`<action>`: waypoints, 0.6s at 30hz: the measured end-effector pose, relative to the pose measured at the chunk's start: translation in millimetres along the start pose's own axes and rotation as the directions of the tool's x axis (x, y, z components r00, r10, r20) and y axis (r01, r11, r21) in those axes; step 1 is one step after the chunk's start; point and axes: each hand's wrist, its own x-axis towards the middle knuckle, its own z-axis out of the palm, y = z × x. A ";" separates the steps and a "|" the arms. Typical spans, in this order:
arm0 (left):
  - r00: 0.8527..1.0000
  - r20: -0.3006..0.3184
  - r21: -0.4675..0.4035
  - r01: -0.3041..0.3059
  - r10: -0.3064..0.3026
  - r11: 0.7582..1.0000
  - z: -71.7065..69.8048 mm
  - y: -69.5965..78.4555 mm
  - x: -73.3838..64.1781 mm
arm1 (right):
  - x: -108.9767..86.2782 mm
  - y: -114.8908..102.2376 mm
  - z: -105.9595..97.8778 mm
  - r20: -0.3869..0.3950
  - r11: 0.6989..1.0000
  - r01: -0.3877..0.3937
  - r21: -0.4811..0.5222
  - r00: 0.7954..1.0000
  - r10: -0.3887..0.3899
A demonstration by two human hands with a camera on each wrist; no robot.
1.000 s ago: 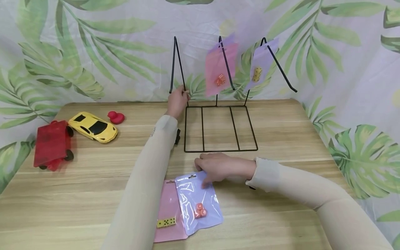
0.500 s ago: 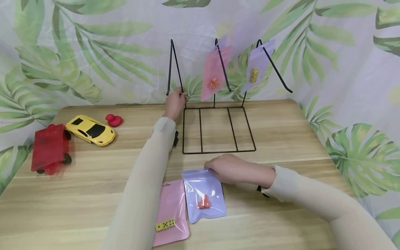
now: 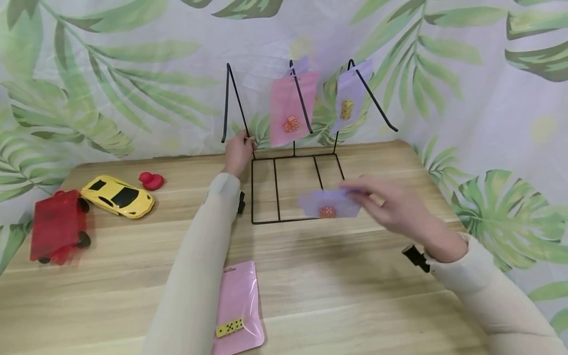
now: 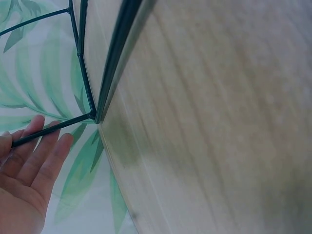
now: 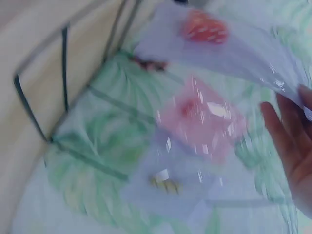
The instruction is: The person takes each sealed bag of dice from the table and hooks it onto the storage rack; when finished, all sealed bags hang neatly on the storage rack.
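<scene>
Two pouches are already hanging on the wire rack (image 3: pixel 295 148) near the table's (image 3: pixel 111 276) far edge. In the head view, the right hand (image 3: pixel 395 207) is pinching a lilac pouch (image 3: pixel 328 204) above the rack's base; the grip is shallow, so the pouch is likely slipping if swung. The left hand (image 3: pixel 237 150) is steadying the rack's leftmost prong, the only free one. A pink pouch (image 3: pixel 237 308) is lying at the near edge. Left wrist view: straight fingers (image 4: pixel 46 146) are resting against the wire, uncurled. Right wrist view: fingertips (image 5: pixel 287 141) are gripping the blurred pouch's edge.
</scene>
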 end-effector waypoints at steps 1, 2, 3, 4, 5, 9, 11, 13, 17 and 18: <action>1.000 -0.002 -0.004 0.001 -0.001 1.000 -0.3 -0.4 -0.4 | 2.6 1.6 -6.4 -0.073 1.000 -0.002 0.024 0.997 0.004; 1.000 -0.002 -0.008 0.002 -0.002 1.000 -0.4 -1.1 -0.5 | 5.0 2.8 -12.6 -0.138 0.999 -0.011 0.043 0.990 0.017; 1.000 -0.002 -0.011 0.003 -0.003 1.000 -0.6 -1.9 -0.8 | 7.1 3.7 -17.9 -0.203 0.998 -0.025 0.058 0.978 0.037; 1.000 -0.001 -0.007 0.001 -0.001 1.000 -1.0 -2.7 -1.1 | 8.8 4.4 -22.5 -0.268 0.996 -0.040 0.075 0.962 0.059; 1.000 -0.003 -0.004 -0.001 0.001 1.000 -1.1 -3.9 -1.2 | 9.8 5.6 -26.4 -0.326 0.995 -0.053 0.088 0.942 0.079; 1.000 0.000 0.000 0.001 -0.001 1.000 -1.6 -6.7 -1.8 | 10.7 11.6 -34.9 -0.488 0.983 -0.115 0.146 0.856 0.173; 1.000 0.000 0.007 -0.001 0.001 1.000 -1.6 -6.7 -1.7 | 10.4 15.2 -38.6 -0.520 0.973 -0.159 0.169 0.824 0.225; 1.000 0.000 0.008 -0.004 0.004 1.000 -1.4 -5.3 -1.6 | 9.5 19.3 -42.1 -0.530 0.960 -0.202 0.192 0.802 0.274; 1.000 -0.002 0.010 -0.012 0.012 1.000 0.0 -1.7 0.0 | 6.2 27.9 -47.5 -0.526 0.937 -0.268 0.226 0.776 0.348; 1.000 -0.004 0.012 -0.015 0.015 1.000 0.6 -0.8 0.6 | 5.3 30.2 -48.3 -0.524 0.932 -0.279 0.231 0.772 0.360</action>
